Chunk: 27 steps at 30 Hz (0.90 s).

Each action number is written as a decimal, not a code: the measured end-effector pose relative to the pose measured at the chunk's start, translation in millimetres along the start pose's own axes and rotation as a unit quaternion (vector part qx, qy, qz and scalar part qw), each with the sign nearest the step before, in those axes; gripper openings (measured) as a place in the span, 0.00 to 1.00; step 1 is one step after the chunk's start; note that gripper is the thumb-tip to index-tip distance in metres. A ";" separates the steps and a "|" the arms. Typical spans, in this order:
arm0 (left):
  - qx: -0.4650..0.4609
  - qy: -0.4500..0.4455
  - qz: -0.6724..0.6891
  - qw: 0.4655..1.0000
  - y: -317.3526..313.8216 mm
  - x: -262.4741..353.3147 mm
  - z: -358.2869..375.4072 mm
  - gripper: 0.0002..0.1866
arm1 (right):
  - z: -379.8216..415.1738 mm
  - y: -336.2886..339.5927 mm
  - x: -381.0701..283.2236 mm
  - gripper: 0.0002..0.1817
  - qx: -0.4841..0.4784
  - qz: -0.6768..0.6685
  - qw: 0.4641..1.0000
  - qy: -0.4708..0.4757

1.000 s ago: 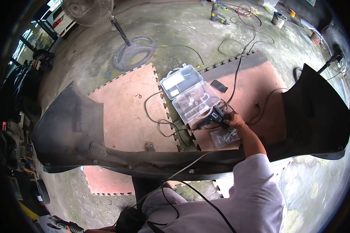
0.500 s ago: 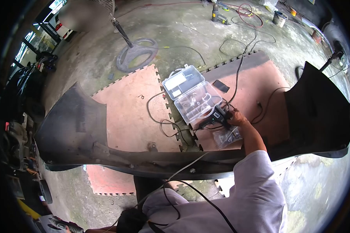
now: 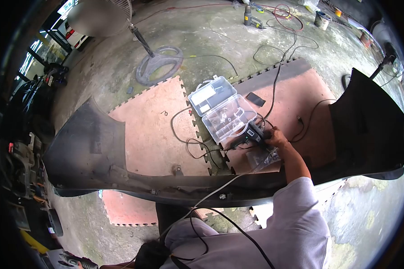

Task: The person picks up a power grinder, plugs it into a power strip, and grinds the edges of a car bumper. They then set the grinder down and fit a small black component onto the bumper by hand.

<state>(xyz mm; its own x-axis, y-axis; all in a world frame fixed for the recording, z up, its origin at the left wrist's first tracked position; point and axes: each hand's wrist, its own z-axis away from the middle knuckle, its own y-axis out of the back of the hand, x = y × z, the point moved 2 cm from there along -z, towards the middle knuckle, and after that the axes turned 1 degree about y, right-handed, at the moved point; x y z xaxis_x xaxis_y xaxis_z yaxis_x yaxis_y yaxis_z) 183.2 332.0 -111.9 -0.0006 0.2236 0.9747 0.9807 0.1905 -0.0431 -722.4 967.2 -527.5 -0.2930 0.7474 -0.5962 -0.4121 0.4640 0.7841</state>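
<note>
My right hand [image 3: 277, 136] reaches over the bumper and is closed at the end of a black tool [image 3: 251, 135] with a small display; the fingertips are partly hidden. The tool lies against the lower edge of an open clear parts case [image 3: 224, 120]. Just below the hand is a clear plastic bag [image 3: 264, 159] with small items. My left hand [image 3: 80, 265] is at the bottom left edge, mostly cut off, beside a grey and black power tool [image 3: 69, 259]. A long black bumper [image 3: 175, 183] curves across in front of me.
Pink foam mats [image 3: 152, 130] lie under the bumper. A phone [image 3: 255, 99] is right of the case. Cables loop over mats and floor. Farther off are a fan base [image 3: 159, 65], a heat gun [image 3: 252, 19], a bucket [image 3: 322, 20] and a second fan [image 3: 388, 56].
My right hand and forearm have shifted slightly right in view, still at the black tool. The plastic bag's shape has changed a little. The whole view has moved slightly.
</note>
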 end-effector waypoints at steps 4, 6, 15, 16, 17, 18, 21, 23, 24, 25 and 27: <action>0.004 -0.005 -0.001 1.000 3.0 -0.3 -0.4 0.28 | -8.0 1.9 -0.4 0.30 -0.026 0.044 0.999 0.015; 0.007 -0.005 -0.002 1.000 4.6 -0.1 -0.5 0.28 | -11.2 -4.2 7.0 0.28 -0.016 0.038 0.999 0.013; 0.017 -0.011 -0.012 1.000 17.1 0.1 -3.1 0.29 | -33.3 -12.9 5.6 0.24 -0.052 0.106 0.990 0.081; 0.019 -0.011 -0.013 1.000 18.1 -0.2 -3.3 0.29 | -35.7 -12.9 5.2 0.24 -0.034 0.103 0.992 0.063; 0.019 -0.013 -0.014 1.000 19.7 -0.7 -3.3 0.29 | -36.9 -15.7 6.4 0.24 -0.034 0.103 0.992 0.063; 0.020 -0.015 -0.015 1.000 20.8 -0.7 -3.9 0.29 | -38.5 -18.2 7.9 0.25 -0.011 0.100 0.994 0.045; 0.021 -0.022 -0.021 0.999 26.0 -1.3 -7.2 0.29 | -39.3 -18.8 0.1 0.27 0.017 0.083 0.996 0.011; 0.022 -0.027 -0.025 0.999 32.9 -3.1 -8.9 0.29 | -39.3 -13.6 -2.9 0.29 0.023 0.072 0.997 -0.004; 0.022 -0.032 -0.028 0.999 36.2 -5.2 -11.3 0.30 | -39.0 -11.6 -3.2 0.29 0.022 0.081 0.996 0.024; 0.021 -0.040 -0.031 0.999 41.5 -7.9 -12.5 0.30 | -36.9 -12.6 -3.9 0.29 0.020 0.089 0.994 0.051; 0.004 -0.088 -0.046 0.995 46.9 -7.5 -11.5 0.30 | -35.2 -10.6 -9.1 0.29 0.021 0.109 0.993 0.044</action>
<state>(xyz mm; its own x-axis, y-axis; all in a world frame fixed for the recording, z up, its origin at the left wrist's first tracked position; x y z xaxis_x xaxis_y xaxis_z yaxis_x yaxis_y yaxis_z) 231.4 328.3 -118.8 -0.1262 0.3691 0.9208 0.9734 0.2251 0.0432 -745.8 938.8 -536.4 -0.4465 0.7882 -0.4235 -0.2958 0.3167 0.9012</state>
